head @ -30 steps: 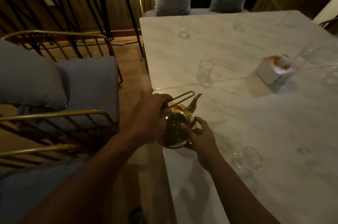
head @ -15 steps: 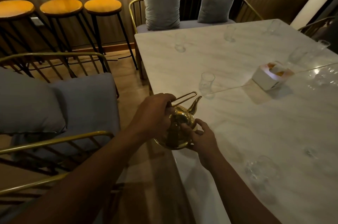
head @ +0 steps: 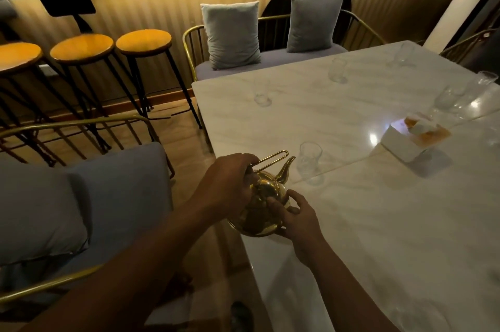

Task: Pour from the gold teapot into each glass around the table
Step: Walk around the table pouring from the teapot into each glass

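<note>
The left hand (head: pixel 227 182) grips the gold teapot (head: pixel 261 207) by its handle; the right hand (head: pixel 297 219) cups its belly, an empty glass (head: pixel 309 161) just beyond.

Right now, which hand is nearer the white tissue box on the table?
Right. The right hand cups the gold teapot on the side toward the tissue box; the left hand grips its handle on the far side.

Dim amber light — stools (head: pixel 81 47), cushioned chairs (head: pixel 265 58).
</note>
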Demonstrator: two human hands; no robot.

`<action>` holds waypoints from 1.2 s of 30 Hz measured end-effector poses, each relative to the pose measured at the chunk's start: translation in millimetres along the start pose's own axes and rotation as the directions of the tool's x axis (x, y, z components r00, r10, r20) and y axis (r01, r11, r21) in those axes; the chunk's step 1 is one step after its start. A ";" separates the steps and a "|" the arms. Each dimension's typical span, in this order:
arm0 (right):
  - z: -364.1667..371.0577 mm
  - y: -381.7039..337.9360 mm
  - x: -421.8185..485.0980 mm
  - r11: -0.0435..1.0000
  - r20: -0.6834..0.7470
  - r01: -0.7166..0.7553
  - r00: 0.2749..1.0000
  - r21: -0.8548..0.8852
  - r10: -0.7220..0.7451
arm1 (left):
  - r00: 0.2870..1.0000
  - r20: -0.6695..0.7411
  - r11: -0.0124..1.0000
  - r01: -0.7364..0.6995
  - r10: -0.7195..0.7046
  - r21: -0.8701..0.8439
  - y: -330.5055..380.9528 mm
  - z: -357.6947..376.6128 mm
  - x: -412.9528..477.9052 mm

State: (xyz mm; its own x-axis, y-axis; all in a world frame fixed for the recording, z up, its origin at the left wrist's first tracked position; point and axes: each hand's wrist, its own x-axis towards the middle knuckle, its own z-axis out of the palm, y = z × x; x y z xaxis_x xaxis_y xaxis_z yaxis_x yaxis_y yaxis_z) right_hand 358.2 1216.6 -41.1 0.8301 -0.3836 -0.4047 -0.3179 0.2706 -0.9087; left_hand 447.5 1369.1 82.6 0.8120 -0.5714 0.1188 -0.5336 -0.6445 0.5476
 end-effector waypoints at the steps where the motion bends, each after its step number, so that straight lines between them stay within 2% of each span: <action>1: 0.3 -1.5 8.8 1.000 0.002 -0.002 1.000 0.008 0.002 | 1.000 0.007 1.000 0.005 -0.006 0.005 -1.6 0.6 9.8; 13: -10.2 -7.9 76.5 0.991 -0.031 -0.086 0.995 0.100 0.090 | 0.990 0.137 0.996 -0.032 0.020 0.087 -7.4 24.6 98.1; 21: -17.7 -6.5 100.2 0.979 -0.072 -0.164 0.982 0.123 0.173 | 0.988 0.139 0.990 -0.081 0.064 0.116 0.1 42.9 138.9; 36: -26.5 -14.7 120.3 0.946 -0.028 -0.245 0.966 0.211 0.256 | 0.983 0.157 0.974 -0.127 0.098 0.189 19.7 59.2 183.4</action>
State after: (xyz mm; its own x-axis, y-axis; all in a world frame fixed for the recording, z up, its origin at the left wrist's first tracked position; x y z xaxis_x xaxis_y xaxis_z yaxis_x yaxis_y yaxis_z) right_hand 450.6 1143.2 -79.2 0.7080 -0.3258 -0.6266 -0.4072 0.5366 -0.7391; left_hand 571.9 1221.6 66.1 0.7089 -0.7041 0.0403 -0.6672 -0.6510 0.3621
